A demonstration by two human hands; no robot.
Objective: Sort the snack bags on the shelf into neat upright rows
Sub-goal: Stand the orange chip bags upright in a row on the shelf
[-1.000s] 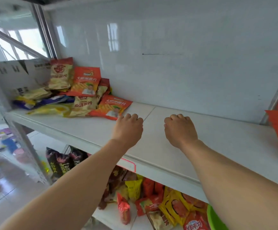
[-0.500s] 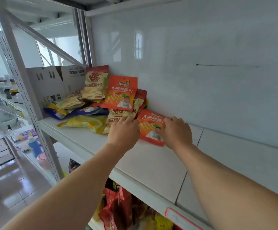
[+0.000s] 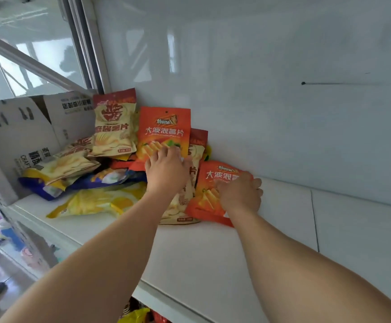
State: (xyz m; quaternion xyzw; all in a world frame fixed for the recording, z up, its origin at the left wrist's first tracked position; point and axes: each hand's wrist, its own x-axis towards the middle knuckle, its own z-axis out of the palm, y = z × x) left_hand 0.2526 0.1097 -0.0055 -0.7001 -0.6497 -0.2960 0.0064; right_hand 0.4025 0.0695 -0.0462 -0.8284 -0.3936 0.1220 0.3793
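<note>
While both arms stretch up to the shelf [image 3: 224,257], the right hand [image 3: 240,197] lies on the lower orange bag [image 3: 213,183], its fingers curled over the bag's right edge in what looks like a grasp, though the hand hides the underside. The left hand [image 3: 166,173] rests against the foot of the upright orange bag [image 3: 164,131]; its fingertips touch the pouch, but I cannot tell whether that grip has actually closed on it. Between the two hands a cream bag [image 3: 185,206] lies flat, partly under the lower orange one. Further left the heap spreads out: a cream and red bag [image 3: 114,127] leaning upright against the wall, then yellow [image 3: 96,202] and blue bags [image 3: 47,188] lying flat, with a cardboard box [image 3: 19,131] at the far end. Sorting seems barely begun, this being the first picking-out of matching orange packs. Next, I would judge, the lower orange bag needs lifting clear of the cream one and standing upright on the bare shelf to the right, kept from sliding back down.
</note>
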